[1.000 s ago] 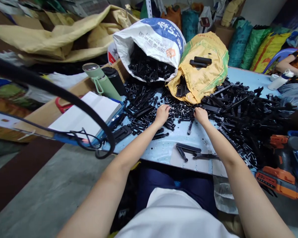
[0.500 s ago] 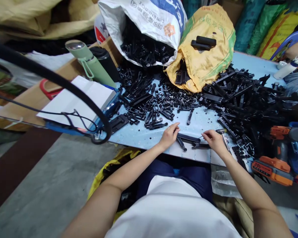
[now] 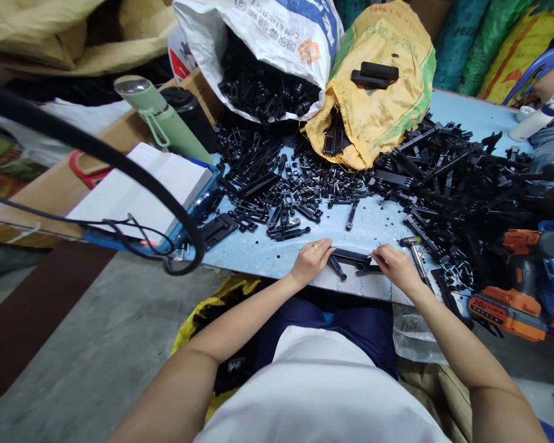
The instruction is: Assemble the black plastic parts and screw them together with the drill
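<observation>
At the table's near edge lies a long black plastic bar [image 3: 351,256], with a shorter black link [image 3: 337,267] angled below its left part. My left hand [image 3: 311,261] is closed, with its fingertips on the bar's left end. My right hand [image 3: 394,266] is pinched at the bar's right end; a tiny bright pin seems to be between its fingertips, mostly hidden. Another dark piece [image 3: 369,269] lies under the bar's right end, partly covered by my right hand. A hammer [image 3: 415,255] rests just right of my right hand.
Heaps of black plastic parts [image 3: 443,166] and small metal pins [image 3: 325,181] cover the table's back. A white sack [image 3: 277,37] and a yellow sack [image 3: 383,117] stand behind them. An orange drill [image 3: 512,301] lies right. A black cable [image 3: 120,163] arches at left.
My right hand has moved slightly left, bringing its pinched fingertips with the pin onto the bar's right end. My left fingers have closed in at the bar's left end.
</observation>
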Demonstrator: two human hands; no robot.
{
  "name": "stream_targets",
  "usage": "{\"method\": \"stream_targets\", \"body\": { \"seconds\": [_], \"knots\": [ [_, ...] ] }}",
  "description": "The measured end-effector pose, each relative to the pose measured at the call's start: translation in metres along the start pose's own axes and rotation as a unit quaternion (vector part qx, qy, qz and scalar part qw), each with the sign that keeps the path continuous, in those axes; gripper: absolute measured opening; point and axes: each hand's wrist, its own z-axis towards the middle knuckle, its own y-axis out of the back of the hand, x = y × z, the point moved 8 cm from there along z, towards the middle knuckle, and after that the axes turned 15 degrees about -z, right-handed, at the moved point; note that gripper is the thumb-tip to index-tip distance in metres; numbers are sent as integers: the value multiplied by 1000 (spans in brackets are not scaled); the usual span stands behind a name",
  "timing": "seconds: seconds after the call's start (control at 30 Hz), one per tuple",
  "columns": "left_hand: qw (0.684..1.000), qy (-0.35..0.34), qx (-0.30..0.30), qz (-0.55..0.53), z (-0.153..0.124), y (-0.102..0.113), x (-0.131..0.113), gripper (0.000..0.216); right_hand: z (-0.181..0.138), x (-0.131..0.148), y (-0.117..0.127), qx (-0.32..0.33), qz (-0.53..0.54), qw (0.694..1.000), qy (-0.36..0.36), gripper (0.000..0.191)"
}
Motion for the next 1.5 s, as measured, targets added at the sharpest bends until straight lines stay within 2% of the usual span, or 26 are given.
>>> {"method": "stream_targets", "body": {
  "seconds": [0.13,0.33,0.5,0.63,0.7,0.83,0.9,0.97,1.17,1.27,1.37,1.43,1.5],
  "knots": [
    [999,-45,24,9,-1,2,-1,21,0,7,1,12,-36,999,38,35],
    [990,-95,101,8,0,-6,6,22,1,11,-4,8,-50,997,50,33],
    [983,-126,133,6,-4,-11,9,23,-17,6,-11,-43,-27,998,37,29],
    [984,-77,151,50,1,-13,5,24,-33,-2,-30,-34,-6,998,49,37],
    [979,-61,181,70,6,-23,-7,29,-37,-4,-39,-22,-8,998,57,40],
    [954,-54,292,51,14,-62,-37,57,-40,-6,-45,-29,-25,998,54,39],
    [944,-21,326,50,17,-77,-40,57,-41,-6,-44,-37,-34,997,57,38],
    [938,-6,346,39,19,-85,-41,50,-41,-6,-46,-27,-37,996,80,38],
    [948,35,315,26,18,-81,-35,41,-30,-11,-48,30,-28,986,162,39],
    [948,20,317,32,15,-79,-41,43,-23,-13,-49,75,-45,976,199,41],
    [946,-7,312,92,14,-76,-43,45,-19,-22,-48,93,-117,976,160,49],
    [943,-21,309,125,15,-71,-39,42,-18,-24,-40,78,-148,978,125,57],
    [945,-35,301,119,16,-60,-38,43,-19,-16,-23,51,-140,981,128,61]
  ]
}}
